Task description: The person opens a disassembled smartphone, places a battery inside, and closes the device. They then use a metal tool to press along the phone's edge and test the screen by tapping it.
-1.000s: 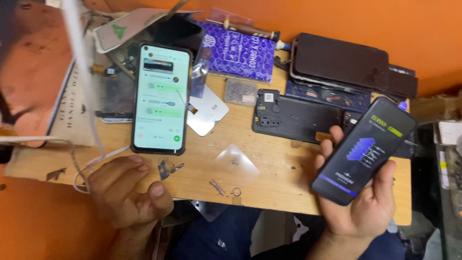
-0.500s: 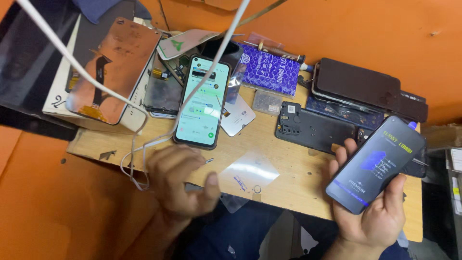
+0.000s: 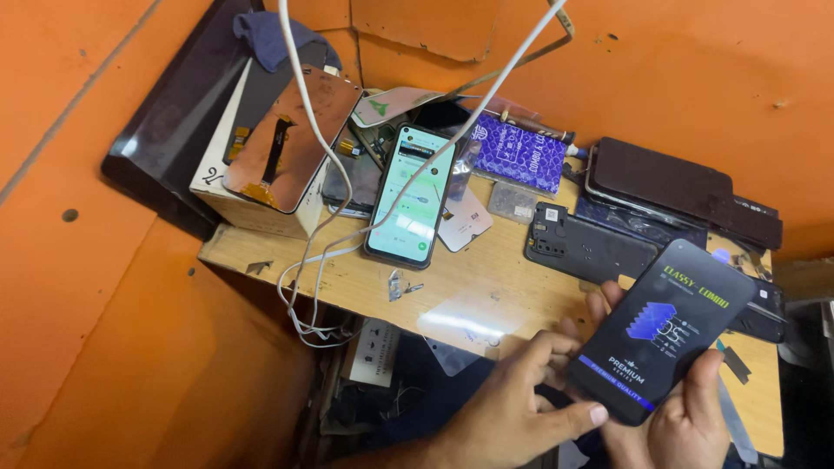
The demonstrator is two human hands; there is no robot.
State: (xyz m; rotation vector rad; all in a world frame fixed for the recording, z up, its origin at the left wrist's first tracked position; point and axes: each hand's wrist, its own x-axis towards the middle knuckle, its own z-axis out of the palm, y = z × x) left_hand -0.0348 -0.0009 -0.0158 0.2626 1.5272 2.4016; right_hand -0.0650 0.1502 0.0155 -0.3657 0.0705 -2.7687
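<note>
Right hand (image 3: 686, 417) grips black screen panel (image 3: 665, 330); left hand (image 3: 512, 408), fingers loose, touches its edge

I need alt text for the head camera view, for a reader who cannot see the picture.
Both hands meet at a black phone screen part: the right hand holds it from below and the left hand touches its lower edge. Behind them, a lit phone, a white cable and phone parts lie on a wooden bench among orange walls.
</note>
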